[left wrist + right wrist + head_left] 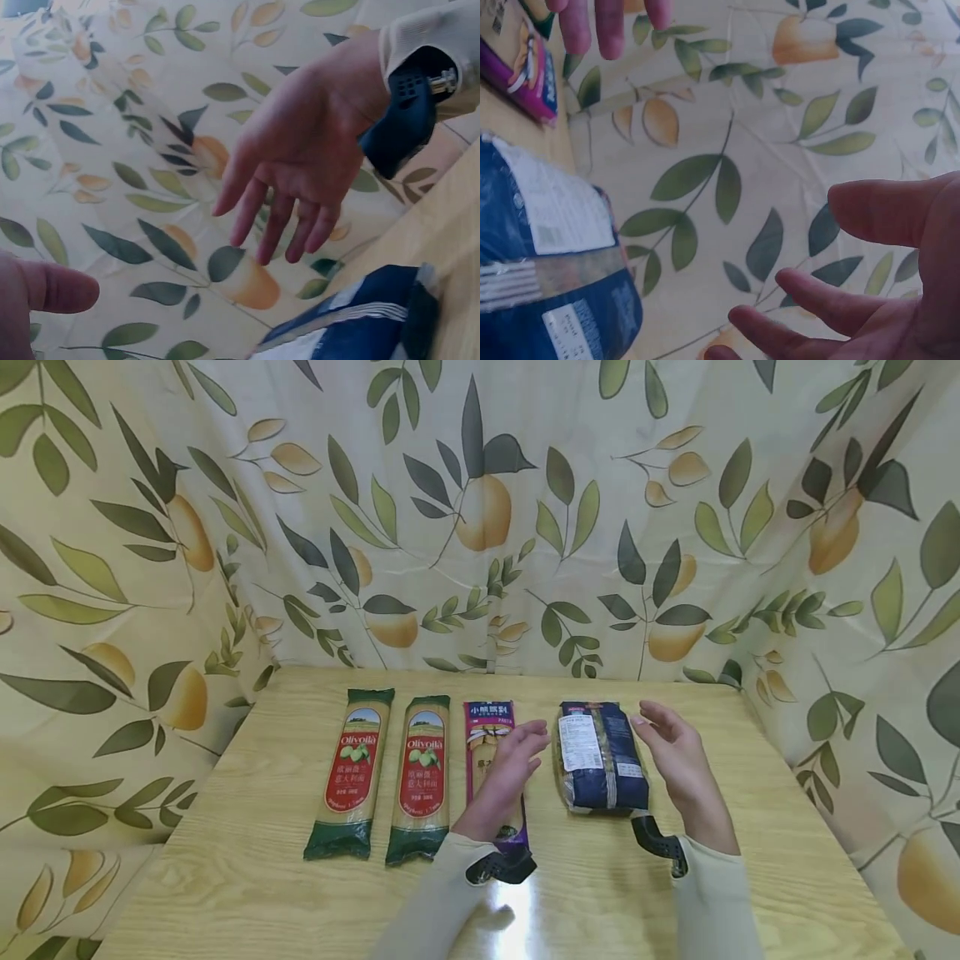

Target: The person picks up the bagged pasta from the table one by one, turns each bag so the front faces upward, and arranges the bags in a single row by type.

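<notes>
A dark blue pasta bag (pixel 619 752) with white labels lies on the wooden table, between my two hands. My right hand (pixel 678 760) is raised just to its right, fingers loosely extended and holding nothing. On the other side my left hand (pixel 507 777) hovers with relaxed fingers, overlapping a purple and pink pasta pack (pixel 480 727) in the head view. In the right wrist view the blue bag (pixel 562 307) sits apart from the right thumb and fingers. The left wrist view shows the left thumb (pixel 67 289) away from the bag (pixel 352 315).
Two green and red spaghetti packs (pixel 352 777) (pixel 422 777) lie side by side left of the purple one. A leaf-and-fruit patterned cloth (pixel 525 527) hangs behind and at both sides of the table (pixel 247 860).
</notes>
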### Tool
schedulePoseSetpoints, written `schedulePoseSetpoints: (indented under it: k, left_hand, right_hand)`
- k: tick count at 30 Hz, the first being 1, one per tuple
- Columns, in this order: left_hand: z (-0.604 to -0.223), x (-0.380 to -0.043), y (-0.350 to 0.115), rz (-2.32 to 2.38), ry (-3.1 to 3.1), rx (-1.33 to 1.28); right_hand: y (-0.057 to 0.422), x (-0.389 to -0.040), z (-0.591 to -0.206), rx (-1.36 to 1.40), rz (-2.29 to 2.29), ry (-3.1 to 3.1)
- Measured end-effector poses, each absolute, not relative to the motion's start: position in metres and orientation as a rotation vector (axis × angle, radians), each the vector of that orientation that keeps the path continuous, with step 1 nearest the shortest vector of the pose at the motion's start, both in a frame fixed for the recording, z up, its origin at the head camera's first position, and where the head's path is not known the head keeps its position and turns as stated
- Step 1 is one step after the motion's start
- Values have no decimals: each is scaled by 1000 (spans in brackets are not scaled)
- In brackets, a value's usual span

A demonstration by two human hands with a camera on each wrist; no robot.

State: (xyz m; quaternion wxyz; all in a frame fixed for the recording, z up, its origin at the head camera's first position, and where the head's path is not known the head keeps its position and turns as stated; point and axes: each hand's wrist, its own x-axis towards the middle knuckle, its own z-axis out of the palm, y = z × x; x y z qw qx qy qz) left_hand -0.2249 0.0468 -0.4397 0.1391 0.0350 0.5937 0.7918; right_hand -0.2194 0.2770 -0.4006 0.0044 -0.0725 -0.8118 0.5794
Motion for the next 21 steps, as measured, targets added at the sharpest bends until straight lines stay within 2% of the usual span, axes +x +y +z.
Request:
schedulePoseSetpoints:
  k: [21]
  left_hand:
    - [-472,-225,73,2244,1646,-123]
  right_hand:
    - [301,-235,-438,-419,2050,-2588]
